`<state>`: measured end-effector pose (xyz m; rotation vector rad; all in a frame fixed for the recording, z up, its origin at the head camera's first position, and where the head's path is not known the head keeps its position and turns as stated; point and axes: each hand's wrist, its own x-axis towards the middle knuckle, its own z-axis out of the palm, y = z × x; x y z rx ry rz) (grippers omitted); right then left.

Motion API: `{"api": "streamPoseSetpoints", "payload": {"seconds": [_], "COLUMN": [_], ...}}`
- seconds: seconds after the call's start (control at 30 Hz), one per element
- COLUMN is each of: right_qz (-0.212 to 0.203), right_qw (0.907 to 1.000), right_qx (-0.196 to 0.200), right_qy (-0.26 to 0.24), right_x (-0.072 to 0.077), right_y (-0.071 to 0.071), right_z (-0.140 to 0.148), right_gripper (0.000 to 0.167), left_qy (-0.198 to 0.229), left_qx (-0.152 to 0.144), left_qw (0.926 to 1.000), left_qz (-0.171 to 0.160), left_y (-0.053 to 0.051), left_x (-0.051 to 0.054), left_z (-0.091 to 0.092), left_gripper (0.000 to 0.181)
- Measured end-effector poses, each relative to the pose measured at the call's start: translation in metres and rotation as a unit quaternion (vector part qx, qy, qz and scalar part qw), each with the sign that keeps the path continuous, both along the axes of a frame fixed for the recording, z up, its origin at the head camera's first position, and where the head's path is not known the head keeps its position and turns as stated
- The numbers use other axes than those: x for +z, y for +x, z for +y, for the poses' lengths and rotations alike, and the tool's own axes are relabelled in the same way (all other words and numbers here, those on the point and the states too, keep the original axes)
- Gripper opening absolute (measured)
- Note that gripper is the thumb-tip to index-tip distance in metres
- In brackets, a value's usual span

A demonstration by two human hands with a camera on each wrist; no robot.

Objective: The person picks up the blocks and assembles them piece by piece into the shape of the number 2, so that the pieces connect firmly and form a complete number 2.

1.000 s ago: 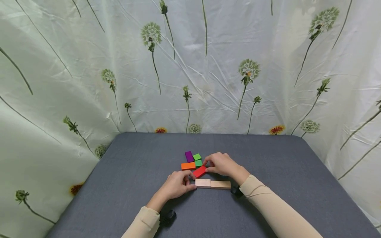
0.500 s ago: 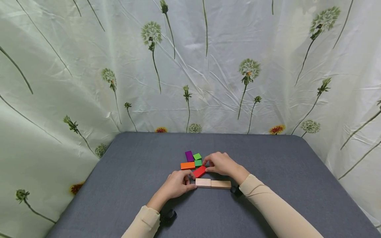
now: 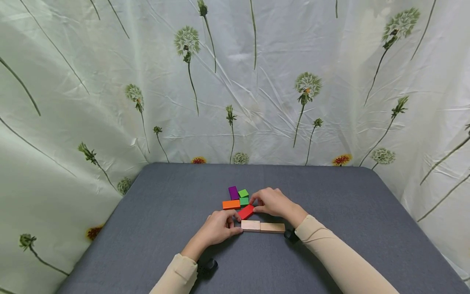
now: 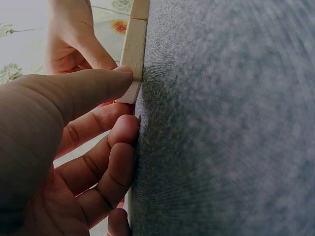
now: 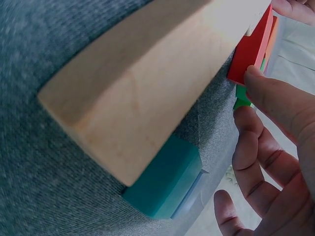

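Observation:
Two plain wooden blocks lie end to end on the grey table: a pale one (image 3: pixel 250 226) on the left and a tan one (image 3: pixel 272 228) on the right. Behind the pale block, a red block (image 3: pixel 246 212) lies at a slant. My left hand (image 3: pixel 217 226) pinches the left end of the pale block, its thumb (image 4: pixel 110 83) along the front corner and its index finger close to the red block. With thumb and index finger my right hand (image 3: pixel 273 203) holds the right end of the red block. Its other fingers are curled, touching nothing visible.
Behind the red block sit an orange block (image 3: pixel 231 204), a dark green block (image 3: pixel 244 201), a light green block (image 3: pixel 243 193) and a purple block (image 3: pixel 233 192). Beside the tan block, a teal block (image 5: pixel 167 177) and a pale blue block (image 5: pixel 189 194) show in the right wrist view.
The orange block and the dark green block have shifted very slightly left. Both hands and the red block stay practically where they were.

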<state>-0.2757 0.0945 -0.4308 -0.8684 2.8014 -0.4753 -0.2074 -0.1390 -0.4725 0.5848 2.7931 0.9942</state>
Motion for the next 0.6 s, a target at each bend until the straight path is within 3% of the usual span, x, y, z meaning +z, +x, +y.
{"api": "streamPoseSetpoints", "payload": {"seconds": [0.6], "right_qz": [0.005], "right_qw": [1.0000], "right_qx": [-0.001], "right_qy": [0.001], "right_x": [-0.0042], "right_y": [-0.0024], "right_z": [-0.0023], "right_gripper": [0.019], "left_qy": [0.003], "left_qx": [-0.002], "left_qw": [1.0000], "left_qz": [0.003], "left_y": [0.0004], "left_x": [0.0004], "left_z": [-0.0001], "left_gripper": [0.020]}}
